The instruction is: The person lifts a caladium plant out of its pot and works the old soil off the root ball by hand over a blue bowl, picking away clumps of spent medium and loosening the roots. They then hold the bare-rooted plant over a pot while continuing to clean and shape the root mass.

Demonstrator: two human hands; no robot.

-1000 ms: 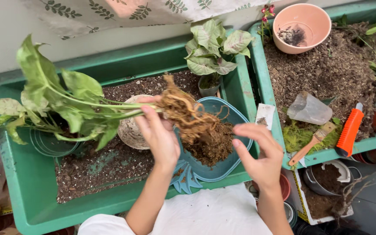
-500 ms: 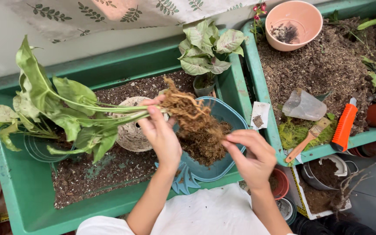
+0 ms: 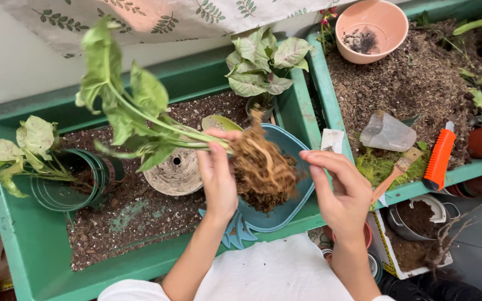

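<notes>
Near the middle of the frame, the left hand (image 3: 218,175) has its fingers closed round the stems of a bare-rooted plant (image 3: 140,120), holding the root ball (image 3: 263,167) over a blue pineapple-shaped dish (image 3: 297,192). Just right of the roots, the right hand (image 3: 341,192) hovers with fingers loosely spread, holding nothing. Teasing soil off goes best with light fingertip strokes, gripping low on the stems, crumbs falling into the dish.
</notes>
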